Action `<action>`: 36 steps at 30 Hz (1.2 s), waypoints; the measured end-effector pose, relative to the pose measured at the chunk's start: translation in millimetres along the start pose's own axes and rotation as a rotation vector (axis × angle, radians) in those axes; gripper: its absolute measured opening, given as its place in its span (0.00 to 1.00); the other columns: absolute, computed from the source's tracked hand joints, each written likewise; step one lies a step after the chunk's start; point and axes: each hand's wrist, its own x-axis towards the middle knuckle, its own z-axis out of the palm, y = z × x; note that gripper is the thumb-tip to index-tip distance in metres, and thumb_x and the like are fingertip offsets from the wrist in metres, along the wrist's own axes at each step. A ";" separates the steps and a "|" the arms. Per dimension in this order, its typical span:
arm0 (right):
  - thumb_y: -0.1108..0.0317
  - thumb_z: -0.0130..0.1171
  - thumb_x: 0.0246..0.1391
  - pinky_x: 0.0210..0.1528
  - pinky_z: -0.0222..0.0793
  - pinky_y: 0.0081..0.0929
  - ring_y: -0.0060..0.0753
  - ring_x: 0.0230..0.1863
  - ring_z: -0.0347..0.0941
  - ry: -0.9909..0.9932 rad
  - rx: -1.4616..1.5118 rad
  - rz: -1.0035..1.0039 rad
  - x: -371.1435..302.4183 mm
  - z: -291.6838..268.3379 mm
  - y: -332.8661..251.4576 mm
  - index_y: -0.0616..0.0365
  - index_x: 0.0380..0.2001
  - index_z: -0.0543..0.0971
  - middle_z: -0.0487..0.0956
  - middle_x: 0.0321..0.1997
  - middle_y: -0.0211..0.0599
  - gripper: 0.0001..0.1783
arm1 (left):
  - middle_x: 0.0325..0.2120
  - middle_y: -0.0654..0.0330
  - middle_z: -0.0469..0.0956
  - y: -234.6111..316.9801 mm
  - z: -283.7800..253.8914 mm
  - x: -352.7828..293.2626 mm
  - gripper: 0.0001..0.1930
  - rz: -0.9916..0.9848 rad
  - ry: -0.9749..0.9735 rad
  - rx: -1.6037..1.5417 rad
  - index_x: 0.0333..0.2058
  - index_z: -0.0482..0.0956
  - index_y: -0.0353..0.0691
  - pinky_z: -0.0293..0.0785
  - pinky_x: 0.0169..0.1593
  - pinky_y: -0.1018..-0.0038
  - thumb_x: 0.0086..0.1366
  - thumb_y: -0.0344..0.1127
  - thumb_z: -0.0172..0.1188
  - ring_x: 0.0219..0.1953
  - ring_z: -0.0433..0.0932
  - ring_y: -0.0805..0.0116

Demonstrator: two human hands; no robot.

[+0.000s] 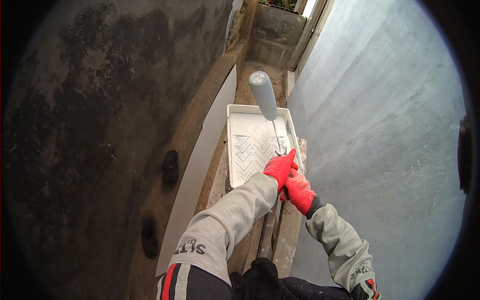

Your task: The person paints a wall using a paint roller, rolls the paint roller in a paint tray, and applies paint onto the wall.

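Observation:
In front of me I hold a paint roller with both hands, its light grey-blue sleeve tilted up and away from me. My left hand, in a red glove, is closed round the handle near the metal rod. Just below and to the right, my right hand, also red-gloved, grips the lower part of the handle, which the fingers mostly hide. Under the roller lies a white paint tray with chevron ridges and white paint in its far end. The sleeve appears raised above the tray's far right side.
Worn wooden planks support the tray. A pale blue-grey wall rises close on my right. To the left stands a long white board, with dark shoes beside it and a dark stained wall beyond. A low block wall closes the far end.

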 end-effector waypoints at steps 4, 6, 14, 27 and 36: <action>0.58 0.57 0.58 0.20 0.69 0.23 0.26 0.16 0.75 0.015 0.021 0.044 -3.6 1.3 -4.4 0.61 0.51 0.69 0.78 0.20 0.33 0.23 | 0.36 0.50 0.83 1.0 -0.5 0.2 0.36 -0.006 -0.013 0.009 0.37 0.84 0.33 0.72 0.49 0.64 0.68 0.65 0.43 0.37 0.80 0.55; 0.59 0.57 0.58 0.20 0.70 0.23 0.26 0.16 0.75 0.011 -0.006 0.043 -7.1 1.2 -8.5 0.61 0.53 0.68 0.78 0.20 0.33 0.24 | 0.37 0.51 0.83 0.3 -0.4 0.4 0.36 -0.002 -0.027 0.000 0.37 0.84 0.33 0.72 0.51 0.64 0.69 0.65 0.42 0.39 0.80 0.55; 0.63 0.57 0.58 0.20 0.73 0.25 0.26 0.18 0.73 -0.076 0.104 0.091 -9.6 -3.2 -18.0 0.60 0.59 0.63 0.76 0.23 0.33 0.28 | 0.42 0.55 0.83 -1.1 -0.2 4.1 0.36 -0.036 -0.081 -0.110 0.41 0.84 0.34 0.68 0.56 0.68 0.70 0.64 0.41 0.43 0.80 0.59; 0.68 0.61 0.52 0.24 0.75 0.27 0.27 0.20 0.74 -0.259 0.224 0.220 7.8 -25.3 -9.9 0.60 0.39 0.72 0.75 0.24 0.34 0.13 | 0.34 0.51 0.82 -2.4 1.8 9.4 0.31 -0.099 -0.089 -0.293 0.43 0.79 0.30 0.77 0.30 0.66 0.68 0.60 0.51 0.28 0.80 0.61; 0.67 0.60 0.54 0.32 0.79 0.29 0.25 0.27 0.76 -0.385 0.282 0.302 4.6 -36.8 -8.6 0.63 0.30 0.77 0.77 0.28 0.33 0.08 | 0.35 0.56 0.84 -8.5 5.1 17.8 0.31 -0.054 -0.072 -0.150 0.37 0.84 0.34 0.74 0.48 0.66 0.68 0.61 0.50 0.35 0.81 0.62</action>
